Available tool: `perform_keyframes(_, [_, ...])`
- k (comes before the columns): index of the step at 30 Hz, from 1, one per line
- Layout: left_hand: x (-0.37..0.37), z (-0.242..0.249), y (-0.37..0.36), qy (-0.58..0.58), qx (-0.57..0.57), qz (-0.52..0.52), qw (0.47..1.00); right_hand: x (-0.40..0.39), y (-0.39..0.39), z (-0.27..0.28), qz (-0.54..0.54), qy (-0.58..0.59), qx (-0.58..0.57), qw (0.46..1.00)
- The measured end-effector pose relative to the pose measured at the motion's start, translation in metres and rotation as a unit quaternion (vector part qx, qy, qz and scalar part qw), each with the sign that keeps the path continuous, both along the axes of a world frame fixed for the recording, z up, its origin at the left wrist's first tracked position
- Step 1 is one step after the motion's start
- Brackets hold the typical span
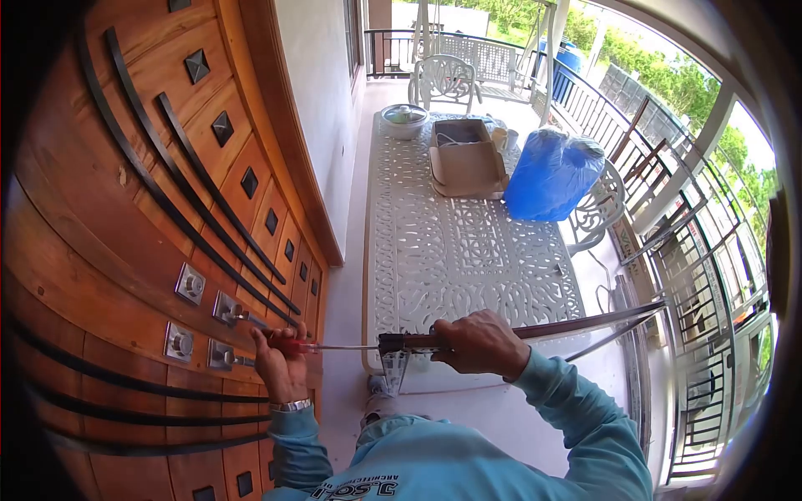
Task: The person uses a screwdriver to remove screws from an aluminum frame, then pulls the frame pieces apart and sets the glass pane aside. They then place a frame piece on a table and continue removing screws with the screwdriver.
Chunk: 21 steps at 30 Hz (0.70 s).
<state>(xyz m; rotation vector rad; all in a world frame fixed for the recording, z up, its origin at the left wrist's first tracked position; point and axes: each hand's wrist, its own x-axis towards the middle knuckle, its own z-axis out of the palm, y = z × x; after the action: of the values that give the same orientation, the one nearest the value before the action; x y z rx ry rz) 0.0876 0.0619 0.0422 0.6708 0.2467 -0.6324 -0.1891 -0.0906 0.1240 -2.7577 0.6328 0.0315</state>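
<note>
Porch (510, 417) job, white table (418, 242) near a wooden door (63, 225). Left hand (281, 367) is gripping a red screwdriver (302, 346), right hand (483, 344) wrapped round a brown bar (576, 324) by the table's near end. Looks like driver-on-bar-end work; any turn calls for keeping both lined up.

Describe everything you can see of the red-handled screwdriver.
The screwdriver has a red, plastic-looking handle gripped in the left hand, which hides part of it. Its slim, straight, metallic-looking shaft lies nearly level across the picture, the handle toward the wooden door and the far end at the dark end piece of the long brown bar in the right hand. The tip isn't visible, so I can't tell whether it is seated.
</note>
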Motion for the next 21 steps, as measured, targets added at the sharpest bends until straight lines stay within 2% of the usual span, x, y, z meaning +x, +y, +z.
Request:
perform_keyframes(2, [0.010,-0.006,-0.001,0.019,-0.005,-0.008,1.000,0.001,0.001,0.001,-0.011,0.016,0.000,1.000])
perform_keyframes(8, [-0.004,0.025,-0.011,0.046,-0.040,-0.011,0.998,-0.003,-0.002,-0.011,0.007,-0.042,-0.035,0.998])
perform_keyframes(9, [0.001,0.011,-0.013,0.013,-0.171,-0.069,0.983,-0.004,-0.002,-0.010,0.004,-0.036,-0.031,0.999])
perform_keyframes(11, [0.022,-0.032,-0.017,-0.058,-0.418,-0.175,0.889,-0.001,-0.001,-0.007,0.001,-0.027,-0.023,0.999])
perform_keyframes(14, [0.013,-0.032,-0.025,0.028,-0.446,-0.141,0.883,0.002,0.002,0.001,-0.014,0.021,-0.022,0.999])
perform_keyframes(16, [0.004,-0.015,-0.025,0.008,-0.257,-0.083,0.963,0.000,0.001,-0.003,-0.004,0.007,-0.023,1.000])
perform_keyframes(18, [-0.006,0.015,-0.016,0.030,-0.023,-0.018,0.999,0.000,-0.001,-0.004,0.002,-0.003,-0.025,1.000])
perform_keyframes(21, [0.007,-0.007,0.001,-0.057,0.000,-0.027,0.998,-0.002,0.000,-0.005,-0.004,-0.007,-0.021,1.000])
